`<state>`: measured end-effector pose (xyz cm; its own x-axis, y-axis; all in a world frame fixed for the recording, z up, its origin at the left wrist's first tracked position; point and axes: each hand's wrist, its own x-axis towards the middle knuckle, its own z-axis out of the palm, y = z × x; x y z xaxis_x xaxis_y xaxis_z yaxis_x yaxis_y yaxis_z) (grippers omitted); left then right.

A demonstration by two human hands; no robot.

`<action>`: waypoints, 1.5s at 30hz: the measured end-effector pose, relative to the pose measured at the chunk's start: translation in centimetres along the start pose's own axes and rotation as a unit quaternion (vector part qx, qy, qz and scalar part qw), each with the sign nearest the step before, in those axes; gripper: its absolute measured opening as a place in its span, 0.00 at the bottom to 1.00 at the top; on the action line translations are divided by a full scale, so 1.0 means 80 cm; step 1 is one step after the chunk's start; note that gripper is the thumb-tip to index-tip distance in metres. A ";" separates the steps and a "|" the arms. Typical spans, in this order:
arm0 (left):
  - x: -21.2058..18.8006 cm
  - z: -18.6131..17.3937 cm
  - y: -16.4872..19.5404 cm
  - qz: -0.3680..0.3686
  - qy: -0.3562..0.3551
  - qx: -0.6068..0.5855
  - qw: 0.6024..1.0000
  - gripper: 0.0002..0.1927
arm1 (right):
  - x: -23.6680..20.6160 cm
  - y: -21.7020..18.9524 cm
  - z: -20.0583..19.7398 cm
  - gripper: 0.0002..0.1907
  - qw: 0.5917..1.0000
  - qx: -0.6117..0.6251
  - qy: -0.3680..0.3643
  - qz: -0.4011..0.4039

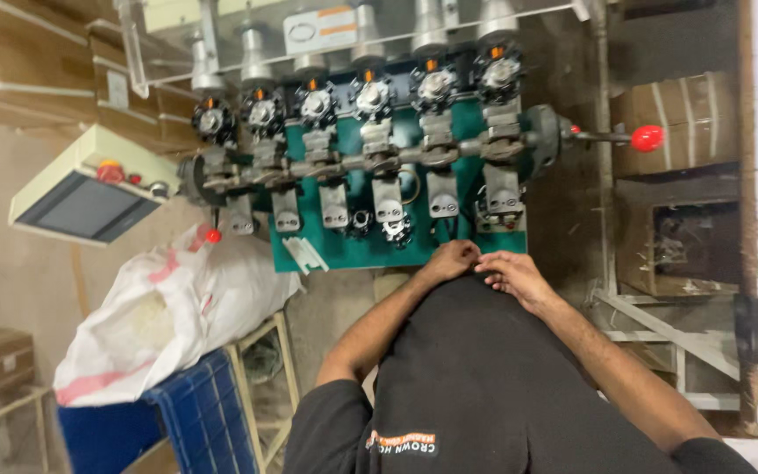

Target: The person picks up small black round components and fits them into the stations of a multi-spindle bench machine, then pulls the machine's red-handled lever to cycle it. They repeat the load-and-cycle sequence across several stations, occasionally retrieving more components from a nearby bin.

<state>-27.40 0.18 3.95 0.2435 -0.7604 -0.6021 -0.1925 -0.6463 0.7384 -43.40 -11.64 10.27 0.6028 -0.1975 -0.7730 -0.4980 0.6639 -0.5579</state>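
My left hand (452, 260) and my right hand (514, 276) meet at the top edge of my black shirt (475, 369), just in front of the machine's green plate (344, 250). The left hand's fingers are curled into a fist. My right hand lies on the cloth with its fingertips bent toward the left hand, and I cannot tell if anything small is between them. On the plate stands a row of several grey metal stations (377, 162), each with a black round head (371, 96) on top.
A lever with a red ball knob (647, 138) sticks out at the machine's right. At left are a beige control box with a screen (88, 189), a white sack (164, 312) and a blue crate (182, 421). Cardboard boxes (673, 114) stand at right.
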 end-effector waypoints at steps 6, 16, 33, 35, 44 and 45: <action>-0.025 -0.073 -0.051 0.154 0.323 0.442 0.822 0.26 | 0.044 0.021 0.009 0.14 0.996 -0.087 0.028 -0.014; -0.024 -0.135 -0.030 0.030 0.244 0.016 0.969 0.30 | 0.100 -0.004 0.079 0.18 0.995 -0.081 -0.058 0.014; 0.012 -0.075 0.037 0.119 -0.022 -0.735 0.667 0.38 | 0.095 -0.041 0.077 0.04 0.964 0.252 -0.065 0.058; 0.009 -0.085 0.047 0.105 -0.020 -0.714 0.692 0.38 | 0.091 -0.044 0.081 0.04 0.959 0.268 -0.059 0.072; 0.029 -0.068 0.006 0.112 -0.035 -0.684 0.720 0.32 | 0.064 -0.051 0.070 0.10 0.980 0.167 -0.104 0.023; 0.029 -0.061 -0.002 0.107 0.007 -0.616 0.780 0.29 | 0.061 -0.053 0.064 0.11 0.986 0.120 -0.116 -0.006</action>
<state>-22.17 -1.18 3.94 0.3430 -0.8367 -0.4269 0.8275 0.0540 0.5588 -35.18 -11.68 10.41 0.7476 -0.0546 -0.6619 -0.3448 0.8199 -0.4571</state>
